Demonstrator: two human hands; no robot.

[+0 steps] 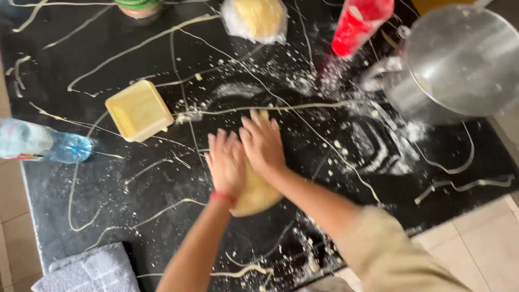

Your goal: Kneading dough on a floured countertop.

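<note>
Both hands pressing dough on a floured black counter.

The left hand [226, 162] and right hand [263, 143] lie flat, fingers spread, side by side on the pale yellow dough slab [257, 194], mid-counter; a square yellow plastic tub [139, 110] sits left, a steel pot [454, 65] far right.

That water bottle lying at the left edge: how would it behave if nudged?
The bottle lies on its side on the smooth black counter, so it would probably roll. It looks like thin clear plastic, likely light and squashable. How much water it holds cannot be told.
</note>
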